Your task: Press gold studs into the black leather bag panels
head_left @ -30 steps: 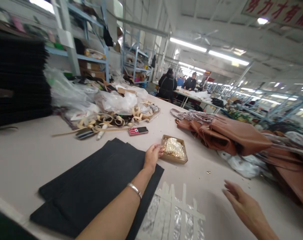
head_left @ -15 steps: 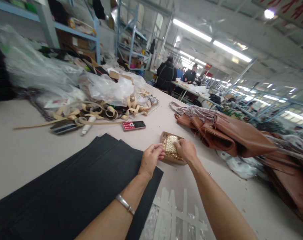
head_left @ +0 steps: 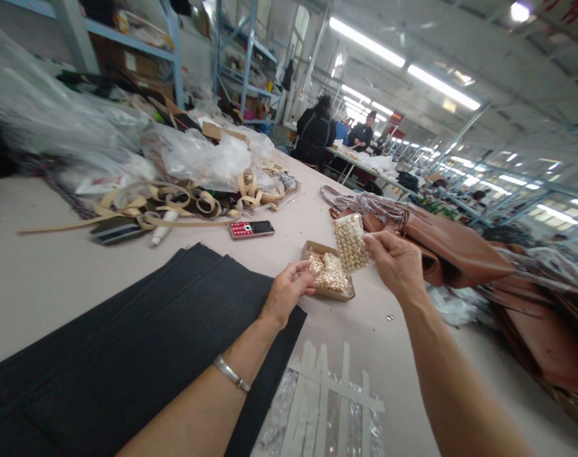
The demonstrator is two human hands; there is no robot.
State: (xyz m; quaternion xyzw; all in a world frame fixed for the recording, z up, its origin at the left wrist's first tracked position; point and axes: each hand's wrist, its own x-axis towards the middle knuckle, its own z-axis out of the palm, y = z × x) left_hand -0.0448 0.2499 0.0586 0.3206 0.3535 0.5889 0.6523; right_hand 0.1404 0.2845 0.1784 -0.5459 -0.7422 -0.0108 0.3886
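Note:
A clear plastic packet of small gold-coloured pieces (head_left: 350, 244) is pinched in my right hand (head_left: 394, 257), raised over the right side of a small cardboard box (head_left: 339, 294). Inside the box lie more packets of gold-coloured pieces (head_left: 331, 271). At the box's left edge is my left hand (head_left: 289, 289), its fingers loosely bent and apart; whether they touch the box I cannot tell. Under my left forearm spreads a stack of black sheet material (head_left: 146, 343).
A red-keyed mobile phone (head_left: 251, 229) lies beyond the black sheets. Beige strips (head_left: 174, 206) and plastic bags (head_left: 203, 158) heap up at the left. Brown leather bags (head_left: 451, 247) line the right side. Pale tape strips (head_left: 317, 393) stick to the near tabletop. Two people stand farther back.
My right hand has lifted a packet out of the box and moved right and up with it. My left hand stays by the box, its fingers slightly more apart.

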